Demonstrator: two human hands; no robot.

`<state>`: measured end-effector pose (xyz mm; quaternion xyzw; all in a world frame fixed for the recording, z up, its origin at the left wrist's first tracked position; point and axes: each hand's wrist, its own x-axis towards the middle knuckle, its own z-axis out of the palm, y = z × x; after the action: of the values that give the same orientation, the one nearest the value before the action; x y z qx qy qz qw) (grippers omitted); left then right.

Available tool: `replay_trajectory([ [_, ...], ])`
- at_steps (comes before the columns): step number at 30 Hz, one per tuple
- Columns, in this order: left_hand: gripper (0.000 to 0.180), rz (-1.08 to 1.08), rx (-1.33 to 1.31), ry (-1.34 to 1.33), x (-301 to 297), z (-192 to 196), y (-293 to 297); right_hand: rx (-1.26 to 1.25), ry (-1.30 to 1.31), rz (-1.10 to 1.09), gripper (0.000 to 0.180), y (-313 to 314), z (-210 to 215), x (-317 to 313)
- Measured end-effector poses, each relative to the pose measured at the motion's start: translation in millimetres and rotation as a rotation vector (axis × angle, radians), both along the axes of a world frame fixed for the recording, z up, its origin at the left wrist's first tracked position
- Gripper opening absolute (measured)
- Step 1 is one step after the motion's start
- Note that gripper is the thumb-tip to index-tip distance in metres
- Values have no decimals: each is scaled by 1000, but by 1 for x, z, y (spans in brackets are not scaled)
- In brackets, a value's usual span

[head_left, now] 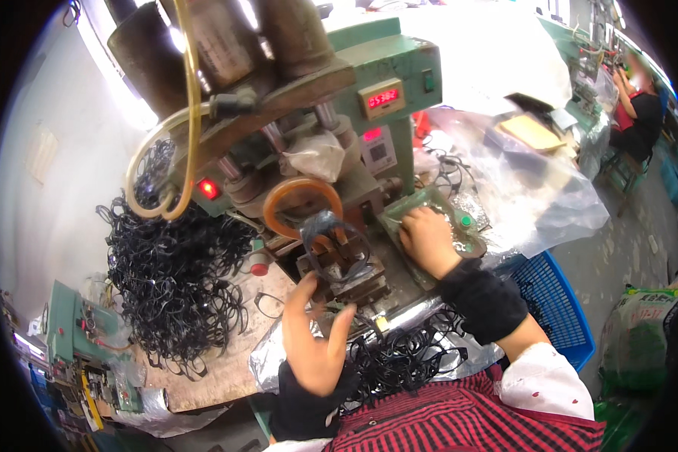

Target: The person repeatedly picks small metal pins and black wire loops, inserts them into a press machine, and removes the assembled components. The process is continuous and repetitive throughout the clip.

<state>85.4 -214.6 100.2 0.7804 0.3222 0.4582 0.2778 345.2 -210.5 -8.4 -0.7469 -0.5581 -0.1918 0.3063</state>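
My left hand [314, 348] is in front of the press's metal fixture [350, 282], its thumb and forefinger spread apart with nothing visible between them; the fingers are slightly blurred. Dark, curved plastic that looks like a glasses frame [325, 264] sits at the fixture. My right hand [429, 239] reaches to the right of the press, into a shallow green tray [399, 207] of small shiny pieces. Its fingers curl downward, and their tips are hidden. Both wrists wear black cuffs.
The green press [422, 68] carries an orange ring [273, 197] and a hanging hose [193, 113]. Black glasses frames form a large heap [181, 264] at left and a smaller pile [407, 354] before me. A blue basket [569, 301] stands right; a seated person [640, 113] is farther off.
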Motion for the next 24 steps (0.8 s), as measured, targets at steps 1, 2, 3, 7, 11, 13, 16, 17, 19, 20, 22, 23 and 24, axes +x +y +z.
replay_trajectory([
  [1, 38, -92, -130, 61, -19, 0, -10, 71, 93, 65, 12, -11, 1, 1],
  [2, 40, -171, -258, 118, -40, 5, -19, 193, 193, 49, 10, -22, 7, -4],
  [3, 40, -575, -581, 239, -55, 15, -9, 326, 254, 16, 8, -42, 12, 0],
  [7, 24, -1341, -323, 211, -96, 33, 29, 569, 1206, -33, 11, -76, -1, 16],
  [11, 8, 108, -207, 59, -90, -13, 81, 529, 1178, 43, 15, -41, 0, 7],
  [13, 21, 380, -226, 444, -91, -54, 126, 526, 1203, 134, 16, -23, 3, -2],
  [16, 51, 540, -211, 991, -74, -106, 143, 467, 1083, 130, 14, -23, 16, -17],
  [17, 51, 550, -236, 961, -73, -130, 149, 438, 1029, 99, 14, -30, 18, -18],
  [19, 44, 555, -243, 879, -75, -150, 155, 415, 891, 20, 13, -49, 12, -14],
  [20, 41, 519, -253, 952, -76, -147, 155, 423, 847, 3, 13, -64, 7, -9],
  [22, 39, 411, -287, 811, -78, -135, 154, 432, 844, -91, 15, -93, 4, -7],
  [23, 29, 303, -296, 605, -78, -121, 148, 411, 875, -99, 15, -103, 5, -8],
  [24, 15, 87, -551, 238, -85, -118, 152, 391, 920, -108, 16, -108, 11, -13],
])
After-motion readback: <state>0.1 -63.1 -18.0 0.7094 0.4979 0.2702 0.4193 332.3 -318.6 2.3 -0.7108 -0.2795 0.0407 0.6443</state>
